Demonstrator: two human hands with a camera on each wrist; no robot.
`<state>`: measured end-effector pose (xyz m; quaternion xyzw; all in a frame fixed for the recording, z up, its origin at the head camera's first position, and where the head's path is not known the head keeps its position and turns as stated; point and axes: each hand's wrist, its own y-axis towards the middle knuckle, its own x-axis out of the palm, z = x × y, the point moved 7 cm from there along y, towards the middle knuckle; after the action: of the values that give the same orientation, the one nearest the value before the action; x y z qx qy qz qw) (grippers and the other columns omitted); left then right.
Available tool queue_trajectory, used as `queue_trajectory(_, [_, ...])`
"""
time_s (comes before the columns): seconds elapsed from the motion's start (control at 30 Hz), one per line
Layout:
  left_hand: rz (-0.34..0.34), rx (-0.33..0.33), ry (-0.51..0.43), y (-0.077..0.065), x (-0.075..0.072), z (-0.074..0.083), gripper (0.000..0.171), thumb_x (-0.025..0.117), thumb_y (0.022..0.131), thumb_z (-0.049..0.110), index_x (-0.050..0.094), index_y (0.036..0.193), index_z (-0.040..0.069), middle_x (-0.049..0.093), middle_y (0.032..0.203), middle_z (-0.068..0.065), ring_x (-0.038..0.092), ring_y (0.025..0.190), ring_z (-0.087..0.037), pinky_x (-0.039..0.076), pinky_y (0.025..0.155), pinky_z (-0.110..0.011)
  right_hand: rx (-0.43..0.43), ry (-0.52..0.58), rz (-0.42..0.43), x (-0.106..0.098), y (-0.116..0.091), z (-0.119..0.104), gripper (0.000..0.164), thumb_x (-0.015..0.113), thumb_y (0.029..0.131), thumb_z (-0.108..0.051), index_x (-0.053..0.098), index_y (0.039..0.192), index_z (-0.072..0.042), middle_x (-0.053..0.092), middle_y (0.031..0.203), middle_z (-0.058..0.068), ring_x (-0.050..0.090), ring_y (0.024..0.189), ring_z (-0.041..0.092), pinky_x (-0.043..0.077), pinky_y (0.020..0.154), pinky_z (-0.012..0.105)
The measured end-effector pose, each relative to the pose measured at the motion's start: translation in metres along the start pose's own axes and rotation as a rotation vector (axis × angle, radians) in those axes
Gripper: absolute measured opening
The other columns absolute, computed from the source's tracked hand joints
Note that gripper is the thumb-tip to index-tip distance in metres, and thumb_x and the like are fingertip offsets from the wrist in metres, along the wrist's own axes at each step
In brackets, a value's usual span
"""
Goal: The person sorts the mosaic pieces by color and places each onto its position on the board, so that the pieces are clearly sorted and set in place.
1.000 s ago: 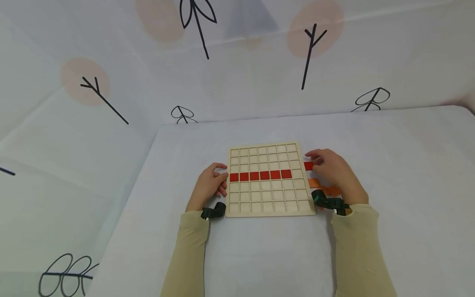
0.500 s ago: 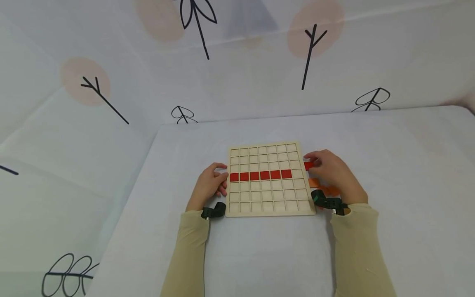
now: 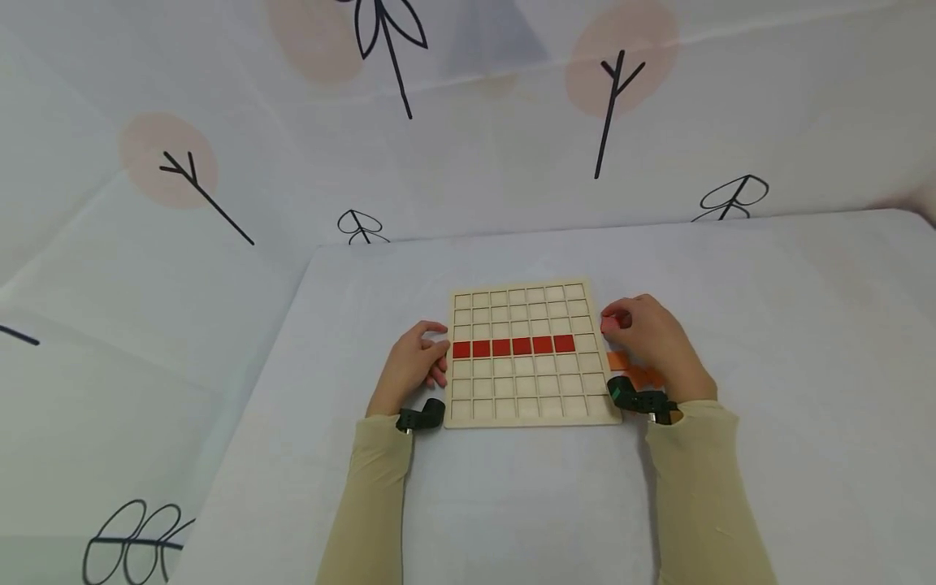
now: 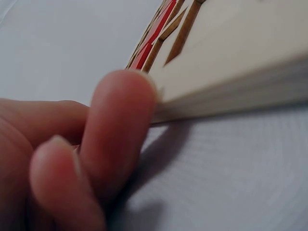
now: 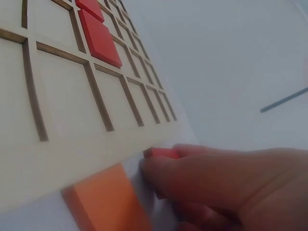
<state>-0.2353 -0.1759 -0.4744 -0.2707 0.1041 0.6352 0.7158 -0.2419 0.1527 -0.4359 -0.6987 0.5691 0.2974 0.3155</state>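
Note:
A pale wooden grid board point(image 3: 532, 413) lies flat on the table. Several red square tiles point(image 3: 522, 346) fill its middle row from the left edge, and the row's rightmost cell is bare. Just off the board's right edge, my right hand point(image 3: 654, 333) pinches another red square tile point(image 5: 161, 153) between thumb and fingers, tilted up from the table. My left hand point(image 3: 411, 361) rests at the board's left edge. In the left wrist view, a fingertip point(image 4: 120, 110) of that hand touches the board's side, with the fingers loosely bent.
Several orange tiles point(image 3: 617, 361) lie beside the board's right edge, partly hidden under the right hand and wrist; one orange tile point(image 5: 108, 202) shows close up in the right wrist view. A white cloth with line drawings point(image 3: 497, 162) hangs behind the table.
My right hand has gripped the red tile beside the board and tipped it up off the table; the forearm has shifted slightly left. The left hand and board have not moved.

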Motion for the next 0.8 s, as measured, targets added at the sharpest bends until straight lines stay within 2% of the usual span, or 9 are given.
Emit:
queue_trajectory(0.13, [-0.008, -0.001, -0.007, 0.0000, 0.0011, -0.0010, 0.028, 0.054, 0.089, 0.029, 0.046, 0.115, 0.022, 0.060, 0.070, -0.011, 0.061, 0.053, -0.025, 0.049, 0.047, -0.031, 0.002, 0.011, 0.010, 0.0000, -0.0010, 0.0011, 0.026, 0.056, 0.086, -0.016, 0.055, 0.109, -0.002, 0.048, 0.099, 0.016, 0.044, 0.087, 0.028, 0.039, 0.075, 0.042])
queue_trajectory(0.4, [-0.011, -0.003, -0.014, -0.0013, 0.0006, 0.0010, 0.028, 0.054, 0.089, 0.028, 0.046, 0.115, 0.022, 0.059, 0.070, -0.011, 0.061, 0.053, -0.025, 0.049, 0.046, -0.031, 0.031, 0.006, 0.017, 0.0000, 0.0003, 0.0040, 0.029, 0.051, 0.088, -0.011, 0.052, 0.116, -0.005, 0.054, 0.104, 0.017, 0.046, 0.092, 0.031, 0.040, 0.082, 0.048])
queue_trajectory(0.57, [-0.015, -0.013, -0.013, -0.0018, 0.0005, -0.0001, 0.028, 0.054, 0.089, 0.029, 0.046, 0.115, 0.022, 0.059, 0.070, -0.011, 0.061, 0.053, -0.026, 0.049, 0.046, -0.031, 0.035, 0.015, 0.015, 0.0008, 0.0013, 0.0067, 0.030, 0.049, 0.089, -0.013, 0.052, 0.119, -0.007, 0.054, 0.105, 0.017, 0.047, 0.094, 0.032, 0.040, 0.080, 0.047])
queue_trajectory(0.8, [-0.014, -0.008, -0.019, -0.0017, 0.0004, 0.0006, 0.028, 0.054, 0.089, 0.028, 0.046, 0.115, 0.022, 0.059, 0.071, -0.011, 0.061, 0.052, -0.025, 0.048, 0.046, -0.031, 0.074, 0.090, 0.083, -0.0048, 0.0000, 0.0085, 0.028, 0.051, 0.091, -0.022, 0.050, 0.112, -0.004, 0.055, 0.102, 0.015, 0.048, 0.093, 0.030, 0.041, 0.076, 0.044])
